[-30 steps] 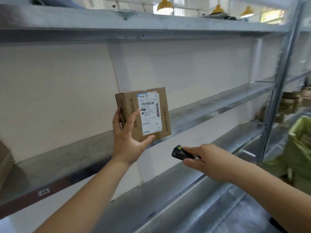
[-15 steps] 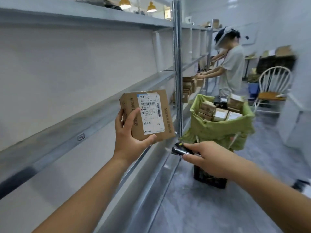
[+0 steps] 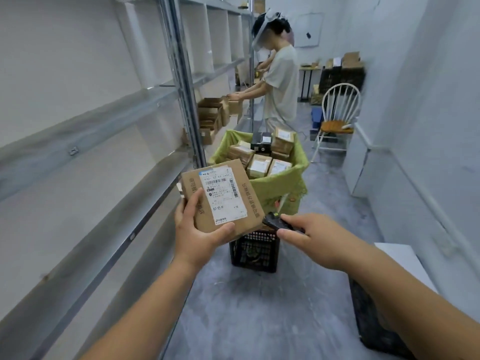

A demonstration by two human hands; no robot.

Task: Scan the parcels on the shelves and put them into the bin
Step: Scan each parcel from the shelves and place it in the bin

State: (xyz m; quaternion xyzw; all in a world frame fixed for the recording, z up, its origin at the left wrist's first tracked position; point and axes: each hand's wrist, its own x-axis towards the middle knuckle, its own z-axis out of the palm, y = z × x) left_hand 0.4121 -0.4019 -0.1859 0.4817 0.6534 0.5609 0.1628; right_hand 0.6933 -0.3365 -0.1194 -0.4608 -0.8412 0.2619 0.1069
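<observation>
Lower and nearer the green-lined bin (image 3: 280, 183) than before, my left hand (image 3: 200, 235) gripped the stiff, light-looking brown cardboard parcel (image 3: 220, 196) by its bottom corner, while my right hand (image 3: 311, 237) pinched the black scanner (image 3: 275, 222).

2 bare forearms, no sleeves

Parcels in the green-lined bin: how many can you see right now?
6 visible: black box and brown parcel at the back, one at left, one behind, two in front. More may lie underneath.
</observation>
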